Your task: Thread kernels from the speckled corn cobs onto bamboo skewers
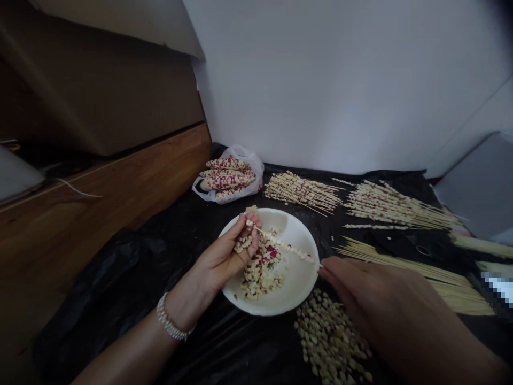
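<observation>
A thin skewer point(294, 250) threaded with pale and red corn kernels slants across a white bowl point(298, 294). My left hand point(232, 251) is over the bowl's left side, palm up, with loose kernels in the palm and its fingertips closed round a kernel at the skewer's upper-left end. My right hand point(372, 289) pinches the skewer's other end at the bowl's right rim. Under the skewer, loose kernels point(260, 280) lie in the bowl. Just below the right part of the bowl, a pile of kernels point(331, 339) rests on the black plastic sheet.
Speckled corn cobs point(228, 175) lie in a clear bag behind the bowl. Two bundles of filled skewers point(300, 191) point(388, 206) are at the back right. Bare sticks point(449, 291) lie beyond my right hand. A wooden board point(120, 187) borders the left, a white wall point(320, 80) the back.
</observation>
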{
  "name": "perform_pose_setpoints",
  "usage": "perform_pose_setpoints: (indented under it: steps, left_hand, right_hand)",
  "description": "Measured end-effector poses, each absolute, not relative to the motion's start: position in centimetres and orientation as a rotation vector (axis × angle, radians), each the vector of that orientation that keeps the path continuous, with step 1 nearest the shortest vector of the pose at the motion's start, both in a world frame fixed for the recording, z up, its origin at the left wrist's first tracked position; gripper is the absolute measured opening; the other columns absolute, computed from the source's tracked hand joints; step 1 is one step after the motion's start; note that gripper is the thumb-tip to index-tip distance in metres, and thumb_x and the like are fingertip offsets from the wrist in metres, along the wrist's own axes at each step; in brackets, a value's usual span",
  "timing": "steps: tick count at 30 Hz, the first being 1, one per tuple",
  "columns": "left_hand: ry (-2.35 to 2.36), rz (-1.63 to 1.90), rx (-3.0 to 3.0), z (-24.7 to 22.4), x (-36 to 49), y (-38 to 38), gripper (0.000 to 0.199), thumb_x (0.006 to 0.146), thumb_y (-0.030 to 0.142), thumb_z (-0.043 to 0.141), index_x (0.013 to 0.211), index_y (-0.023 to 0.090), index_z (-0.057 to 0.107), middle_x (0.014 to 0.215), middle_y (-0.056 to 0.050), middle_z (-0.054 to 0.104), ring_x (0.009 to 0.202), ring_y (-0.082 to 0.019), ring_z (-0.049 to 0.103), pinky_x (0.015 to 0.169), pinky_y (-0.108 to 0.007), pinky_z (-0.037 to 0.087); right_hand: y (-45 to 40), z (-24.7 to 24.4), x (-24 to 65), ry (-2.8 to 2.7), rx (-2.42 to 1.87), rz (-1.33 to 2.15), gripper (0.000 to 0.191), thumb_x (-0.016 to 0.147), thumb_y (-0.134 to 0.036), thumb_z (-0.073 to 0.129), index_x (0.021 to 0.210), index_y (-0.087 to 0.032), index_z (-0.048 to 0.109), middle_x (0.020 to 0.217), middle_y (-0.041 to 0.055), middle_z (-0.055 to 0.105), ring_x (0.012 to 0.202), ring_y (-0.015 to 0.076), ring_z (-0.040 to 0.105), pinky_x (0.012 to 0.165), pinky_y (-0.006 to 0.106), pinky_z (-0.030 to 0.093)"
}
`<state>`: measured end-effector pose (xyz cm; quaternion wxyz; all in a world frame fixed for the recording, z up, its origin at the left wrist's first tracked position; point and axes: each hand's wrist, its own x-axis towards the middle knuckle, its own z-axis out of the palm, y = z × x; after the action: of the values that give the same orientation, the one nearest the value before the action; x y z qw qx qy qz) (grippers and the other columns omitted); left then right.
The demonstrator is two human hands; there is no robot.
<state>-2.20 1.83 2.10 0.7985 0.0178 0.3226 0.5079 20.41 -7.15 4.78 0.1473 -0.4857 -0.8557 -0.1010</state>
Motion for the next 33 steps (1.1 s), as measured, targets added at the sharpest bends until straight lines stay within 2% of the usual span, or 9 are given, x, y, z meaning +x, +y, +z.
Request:
perform_pose_setpoints:
  steps: [5,9,16,22,26,33]
  left_hand:
    - [0.73,1.138,0.063,1.6,-1.9,1.6,0.03,0.092,0.015,0.053,0.122,0.017,0.06,0.087,-0.003,0.07,0.074,-0.01,0.067,0.066,-0.018,0.055]
    - [0.734,1.151,0.085,1.3,-1.8,1.8,0.034,0.09,0.013,0.056,0.123,0.018,0.059,0.088,-0.002,0.07,0.072,-0.008,0.066,0.067,-0.017,0.055]
    - [0.783,1.153,0.11,1.0,-1.7,1.7,0.036,0.087,0.009,0.059,0.122,0.018,0.061,0.091,-0.004,0.071,0.074,-0.011,0.067,0.067,-0.019,0.056]
    - [0.783,1.117,0.159,0.7,-1.4,1.1,0.05,0.087,0.008,0.058,0.133,0.027,0.054,0.104,-0.003,0.072,0.079,-0.01,0.069,0.069,-0.016,0.056]
    - [0.787,1.113,0.158,0.3,-1.3,1.0,0.045,0.086,0.008,0.059,0.129,0.024,0.057,0.102,-0.005,0.073,0.077,-0.011,0.069,0.068,-0.018,0.056]
    - [0.827,1.096,0.175,0.1,-1.1,0.7,0.047,0.084,0.009,0.062,0.129,0.022,0.057,0.114,-0.008,0.071,0.103,-0.02,0.067,0.076,-0.024,0.058]
  right_hand:
    - [-7.4,4.0,19.0,-2.406,-1.42,-0.443,0.026,0.065,-0.001,0.04,0.072,-0.024,0.052,0.055,-0.0011,0.056,0.04,0.0162,0.053,0.042,0.031,0.021]
    - [-7.5,4.0,18.5,-2.385,-1.368,-0.477,0.029,0.061,0.0,0.039,0.074,-0.024,0.05,0.056,-0.0005,0.057,0.042,0.0154,0.052,0.044,0.03,0.024]
    - [-7.4,3.7,18.2,-2.387,-1.386,-0.444,0.025,0.061,-0.001,0.041,0.071,-0.023,0.048,0.057,0.0,0.056,0.043,0.0154,0.051,0.045,0.03,0.023]
    - [-7.1,3.2,18.0,-2.39,-1.393,-0.402,0.025,0.063,-0.001,0.041,0.074,-0.021,0.052,0.058,0.0012,0.058,0.045,0.0169,0.053,0.046,0.03,0.023]
    - [-7.1,3.2,17.7,-2.387,-1.389,-0.393,0.025,0.062,-0.001,0.042,0.073,-0.021,0.052,0.058,0.0015,0.058,0.046,0.0178,0.054,0.046,0.03,0.024]
    - [-6.7,3.1,17.6,-2.405,-1.467,-0.388,0.023,0.064,0.0,0.047,0.073,-0.02,0.055,0.058,0.0,0.059,0.045,0.016,0.053,0.046,0.03,0.017]
